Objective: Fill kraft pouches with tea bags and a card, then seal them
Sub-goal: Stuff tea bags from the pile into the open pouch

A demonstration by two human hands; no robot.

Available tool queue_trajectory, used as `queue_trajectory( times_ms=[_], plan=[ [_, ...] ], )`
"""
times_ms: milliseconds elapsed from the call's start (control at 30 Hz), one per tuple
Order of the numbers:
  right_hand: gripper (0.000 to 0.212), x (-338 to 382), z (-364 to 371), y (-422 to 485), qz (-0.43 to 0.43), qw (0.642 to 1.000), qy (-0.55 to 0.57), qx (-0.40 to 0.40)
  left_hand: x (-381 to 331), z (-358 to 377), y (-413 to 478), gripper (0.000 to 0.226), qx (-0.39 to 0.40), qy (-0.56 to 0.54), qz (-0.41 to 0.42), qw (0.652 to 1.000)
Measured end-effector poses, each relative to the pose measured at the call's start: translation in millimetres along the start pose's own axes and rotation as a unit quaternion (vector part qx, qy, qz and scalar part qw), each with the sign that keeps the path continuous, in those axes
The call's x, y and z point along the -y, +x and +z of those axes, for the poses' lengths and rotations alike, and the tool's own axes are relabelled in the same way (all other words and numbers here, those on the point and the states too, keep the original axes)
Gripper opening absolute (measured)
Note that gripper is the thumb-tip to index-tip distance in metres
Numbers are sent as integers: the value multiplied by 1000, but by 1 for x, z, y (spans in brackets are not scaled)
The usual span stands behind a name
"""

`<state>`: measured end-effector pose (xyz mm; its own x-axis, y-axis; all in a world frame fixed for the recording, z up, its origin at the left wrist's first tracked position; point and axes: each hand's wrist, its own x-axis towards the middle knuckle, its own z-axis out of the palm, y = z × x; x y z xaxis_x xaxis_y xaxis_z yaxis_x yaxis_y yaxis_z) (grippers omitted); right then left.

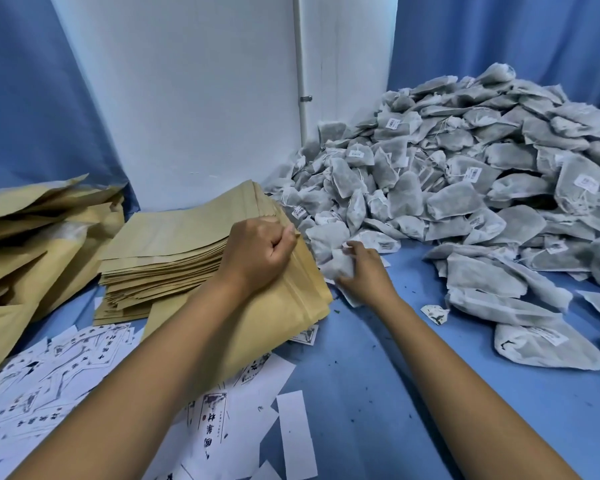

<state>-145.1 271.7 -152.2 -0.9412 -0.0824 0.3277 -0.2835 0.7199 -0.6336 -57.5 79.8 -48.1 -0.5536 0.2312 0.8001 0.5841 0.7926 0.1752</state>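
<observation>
- Worktop (378, 358): blue cover. A bare strip lies between the two forearms and widens toward the near right. It is bounded on the left by scattered cards (219, 420) and on the right by the tea-bag heap (465, 168).
- White wall panel (187, 98) closes the back; blue curtains (25, 98) hang on either side of it.
- Stack of flat kraft pouches (174, 244) sits left of centre, its far edge close to the wall. A second, looser pile of pouches (21, 237) lies at the far left edge.
- Left hand (257, 254): knuckles up, fingers curled, pinching the top edge of a kraft pouch (284, 306) that leans against the stack's right side; the pouch's lower edge rests over some cards.
- Right hand (364, 268): palm down at the near foot of the heap, fingers closed around a white tea bag (336, 265), just beside the held pouch.
- Tea bags carry small white tags; the print is too small to read.
- Cards bear black printed characters; not legible from this angle.
</observation>
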Motion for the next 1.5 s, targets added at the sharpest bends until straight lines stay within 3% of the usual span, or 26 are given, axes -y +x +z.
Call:
queue_trajectory(
  times_ms=[100, 200, 367, 433, 500, 533, 600, 633, 667, 733, 833, 867, 933, 967, 1000, 1033, 1067, 1100, 1133, 1167, 1200, 1267, 1300, 1367, 1433, 1500],
  plan=[
    [71, -16, 7, 12, 104, 989, -87, 66, 0, 1, -1, 53, 12, -3, 8, 1000],
    [82, -22, 8, 23, 124, 983, -93, 98, 1, -2, 0, 52, 16, -7, 14, 1000],
    [24, -35, -5, 28, 35, 974, -220, -45, 6, -8, 1, 53, 14, -16, 14, 1000],
    [18, -33, -10, 25, 54, 984, -149, -87, 7, -7, -1, 52, 10, -14, 14, 1000],
    [13, -19, -11, 20, 115, 971, 146, -154, 8, -4, -4, 52, 12, -9, 11, 1000],
    [10, -8, -16, 15, 124, 917, 350, -144, 8, -2, -4, 51, 13, -6, 11, 1000],
    [6, 11, -31, 6, 114, 740, 663, -30, 7, 3, -4, 50, 12, -1, 18, 1000],
    [12, 16, -36, 3, 110, 673, 730, 35, 6, 5, -4, 50, 13, 1, 21, 1000],
    [18, 25, -43, -3, 102, 638, 758, 93, 5, 7, -3, 49, 14, 2, 23, 1000],
    [20, 41, -50, -13, 64, 664, 724, 176, 4, 10, -3, 49, 10, 4, 25, 1000],
    [29, 56, -41, -21, -14, 841, 454, 293, 2, 10, -3, 51, -6, -9, -1, 1000],
    [30, 70, -36, -26, -60, 878, 357, 313, -2, 10, -2, 51, -16, -17, -4, 1000],
    [11, 94, -16, -27, -154, 921, 294, 204, -13, 15, 0, 48, -20, -20, 27, 999],
    [30, 104, -19, -27, -107, 916, 382, 65, -19, 19, 0, 47, -11, -12, 55, 998],
    [42, 122, -15, -34, -35, 821, 570, -29, -23, 21, 0, 47, 3, -3, 80, 997],
    [47, 129, -8, -46, -15, 712, 702, -23, -23, 22, -2, 48, 18, 1, 93, 996],
    [55, 128, -7, -54, 11, 752, 659, -14, -19, 20, -3, 48, 24, 2, 88, 996],
    [56, 123, -20, -55, -21, 880, 474, 17, -13, 15, -4, 50, 20, 2, 71, 997],
    [40, 121, -12, -46, -81, 910, 381, 143, -6, 9, -4, 51, 7, -1, 45, 999],
    [27, 104, -14, -37, -36, 845, 424, 325, 1, 2, -3, 51, -12, -9, 18, 1000],
    [21, 87, -24, -27, -26, 823, 427, 373, 7, -4, -1, 49, -34, -22, -4, 999],
    [26, 78, -48, -14, 43, 787, 548, 280, 13, -14, 5, 42, -71, -38, -27, 996],
    [31, 73, -46, -11, 46, 824, 534, 186, 15, -17, 7, 41, -80, -41, -36, 995],
    [28, 62, -35, -8, 18, 956, 285, 65, 17, -20, 11, 42, -86, -54, -51, 994],
    [14, 59, -13, -26, -38, 973, 109, 199, 17, -19, 12, 42, -91, -62, -51, 993],
    [42, 57, 13, -43, -35, 939, 52, 337, 16, -16, 12, 41, -92, -57, -32, 994]
  ],
)
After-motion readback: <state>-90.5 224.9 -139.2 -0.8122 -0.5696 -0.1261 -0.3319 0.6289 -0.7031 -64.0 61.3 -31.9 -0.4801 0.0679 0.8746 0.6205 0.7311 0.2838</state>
